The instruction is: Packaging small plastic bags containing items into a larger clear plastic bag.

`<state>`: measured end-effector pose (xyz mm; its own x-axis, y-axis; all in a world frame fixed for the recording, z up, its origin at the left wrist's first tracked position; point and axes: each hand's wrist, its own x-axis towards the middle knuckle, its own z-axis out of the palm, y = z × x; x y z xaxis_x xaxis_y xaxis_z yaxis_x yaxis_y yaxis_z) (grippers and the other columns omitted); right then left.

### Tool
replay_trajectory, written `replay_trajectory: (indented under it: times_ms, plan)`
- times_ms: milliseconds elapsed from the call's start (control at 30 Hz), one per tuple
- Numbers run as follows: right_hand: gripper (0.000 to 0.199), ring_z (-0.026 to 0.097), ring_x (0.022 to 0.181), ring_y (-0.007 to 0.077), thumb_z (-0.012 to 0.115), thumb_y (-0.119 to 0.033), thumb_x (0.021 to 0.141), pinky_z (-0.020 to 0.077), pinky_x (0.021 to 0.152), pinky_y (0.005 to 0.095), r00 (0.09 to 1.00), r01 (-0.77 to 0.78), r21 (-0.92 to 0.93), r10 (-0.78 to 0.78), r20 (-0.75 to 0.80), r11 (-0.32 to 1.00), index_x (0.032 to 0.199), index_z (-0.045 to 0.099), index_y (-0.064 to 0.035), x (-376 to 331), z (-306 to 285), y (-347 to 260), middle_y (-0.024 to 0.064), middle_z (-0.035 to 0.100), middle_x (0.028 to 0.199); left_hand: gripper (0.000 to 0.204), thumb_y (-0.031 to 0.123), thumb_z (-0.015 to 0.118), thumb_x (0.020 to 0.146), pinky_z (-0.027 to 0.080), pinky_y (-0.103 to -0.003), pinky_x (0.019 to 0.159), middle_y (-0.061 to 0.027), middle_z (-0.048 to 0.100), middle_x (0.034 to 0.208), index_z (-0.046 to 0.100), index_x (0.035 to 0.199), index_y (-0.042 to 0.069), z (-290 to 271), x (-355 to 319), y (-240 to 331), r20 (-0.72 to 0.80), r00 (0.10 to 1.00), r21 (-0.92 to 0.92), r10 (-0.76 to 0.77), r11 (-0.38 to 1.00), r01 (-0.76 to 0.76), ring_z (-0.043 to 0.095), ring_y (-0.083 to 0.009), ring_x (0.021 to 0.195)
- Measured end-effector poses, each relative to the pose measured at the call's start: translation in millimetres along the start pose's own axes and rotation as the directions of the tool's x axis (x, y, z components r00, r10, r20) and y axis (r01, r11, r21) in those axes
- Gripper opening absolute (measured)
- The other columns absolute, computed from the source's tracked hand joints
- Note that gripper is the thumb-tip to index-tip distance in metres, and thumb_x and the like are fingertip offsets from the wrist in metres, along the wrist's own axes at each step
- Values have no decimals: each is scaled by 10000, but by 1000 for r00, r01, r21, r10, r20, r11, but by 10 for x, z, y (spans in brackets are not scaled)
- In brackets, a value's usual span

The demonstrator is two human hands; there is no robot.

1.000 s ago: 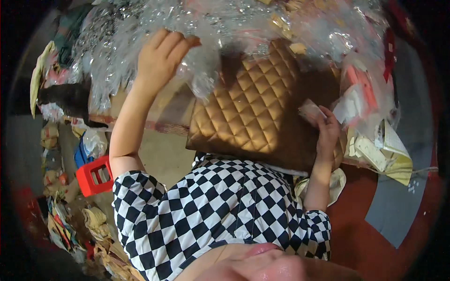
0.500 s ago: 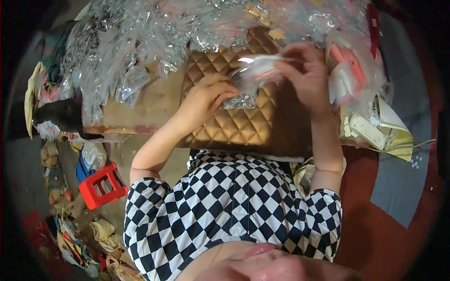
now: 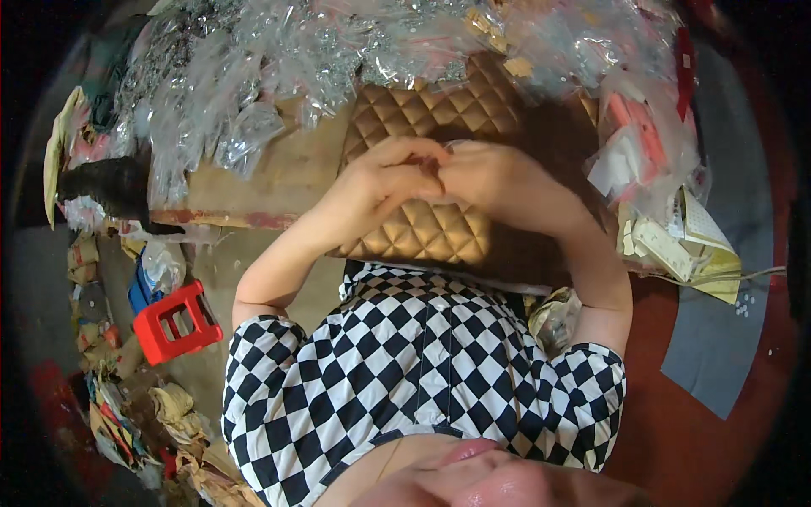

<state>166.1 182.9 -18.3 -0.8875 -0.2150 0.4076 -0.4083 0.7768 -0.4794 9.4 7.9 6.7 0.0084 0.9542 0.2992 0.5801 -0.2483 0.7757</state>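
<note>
My left hand (image 3: 382, 179) and my right hand (image 3: 494, 184) meet over a brown quilted pad (image 3: 422, 232). Between them is a small clear zip bag (image 3: 441, 199), almost wholly covered by my fingers; only slivers of its plastic show. The fingers of my left hand are curled with the tips against my right hand. Seen from its back, my right hand is closed at the bag, its fingertips hidden. What lies in the bag cannot be seen now; half a second ago small shiny pieces showed in it.
A large heap of clear bags with shiny pieces (image 3: 253, 68) covers the table's far side. At right are a bag with pink-red things (image 3: 638, 127) and a white power strip (image 3: 663, 249). A red plastic stool (image 3: 177, 323) stands lower left, near crumpled packaging (image 3: 182, 414).
My right hand has come down and left from the bag's raised upper end to meet my left hand. The bag, plainly visible before, is now mostly covered. The view has shifted slightly.
</note>
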Motion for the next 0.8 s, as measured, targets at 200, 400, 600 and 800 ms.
replay_trajectory:
  times_ms: [200, 400, 600, 800]
  plan:
    - [112, 613, 840, 280, 691, -195, 810, 497, 716, 355, 985, -171, -443, 143, -95, 880, 854, 668, -94, -16, -472, -164, 73, 632, 883, 174, 16, 658, 773, 506, -404, 883, -82, 655, 1074, 705, 921, 95, -164, 48, -130, 7, 977, 374, 214, 906, -201, 593, -303, 1075]
    - [109, 609, 769, 285, 678, -91, 807, 494, 636, 394, 943, -281, -209, 229, -242, 937, 897, 616, -98, -214, -268, -313, 75, 594, 785, 272, 84, 727, 753, 488, -413, 895, -104, 653, 1027, 706, 1024, 101, -267, 123, -174, 51, 993, 501, 106, 858, -117, 574, -341, 1049]
    - [155, 617, 700, 327, 637, -38, 849, 487, 605, 411, 853, -415, 53, 408, -326, 908, 960, 538, -83, -166, -167, -325, 116, 594, 772, 564, 223, 812, 699, 443, -419, 938, -134, 590, 1166, 618, 1219, 123, 130, 431, -49, -102, 976, 407, 190, 904, -133, 527, -332, 1124]
    - [167, 620, 717, 333, 635, -38, 838, 484, 609, 410, 837, -428, 39, 412, -360, 903, 950, 516, -70, -198, -212, -291, 128, 593, 788, 348, 292, 809, 693, 409, -415, 967, -62, 665, 911, 737, 995, 133, 166, 525, -206, 86, 996, 384, 36, 921, -67, 603, -268, 1014]
